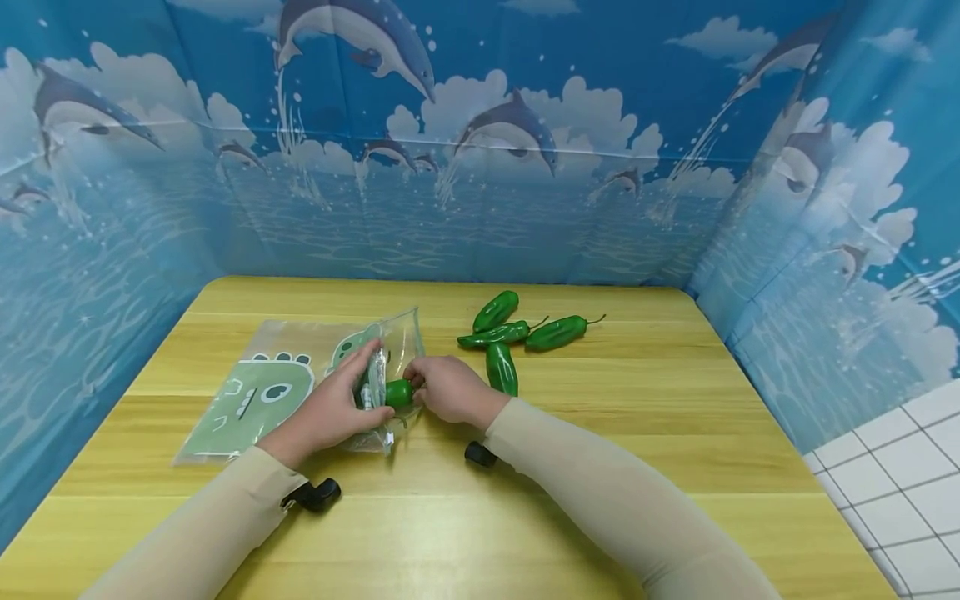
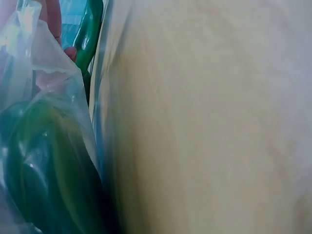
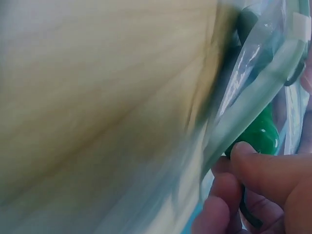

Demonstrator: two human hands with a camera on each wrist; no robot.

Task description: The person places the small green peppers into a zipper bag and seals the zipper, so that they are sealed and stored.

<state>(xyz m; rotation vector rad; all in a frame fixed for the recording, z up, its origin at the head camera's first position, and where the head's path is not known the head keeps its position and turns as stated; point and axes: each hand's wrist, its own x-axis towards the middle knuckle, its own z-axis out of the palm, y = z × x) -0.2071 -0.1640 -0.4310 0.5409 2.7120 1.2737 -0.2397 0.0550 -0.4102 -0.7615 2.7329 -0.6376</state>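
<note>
A clear plastic zip bag with a green cartoon print (image 1: 354,343) stands open-mouthed at left of centre, and my left hand (image 1: 333,410) holds it by the rim. With its thumb and fingers, my right hand (image 1: 453,390) pinches a green pepper (image 1: 399,392) near the stem, partly inside the bag's mouth. The right wrist view shows this pepper (image 3: 263,136) behind the bag's pale zip strip (image 3: 258,87), its dark stem curving below the fingers. Through the plastic in the left wrist view, a large green pepper (image 2: 48,170) shows inside the bag.
Another bag with a green cartoon face (image 1: 225,417) lies flat at the left. Several green peppers (image 1: 501,333) lie beyond my right hand, one of them (image 1: 501,369) close to the wrist. A dolphin-print curtain (image 1: 480,208) encloses the wooden table (image 1: 637,433).
</note>
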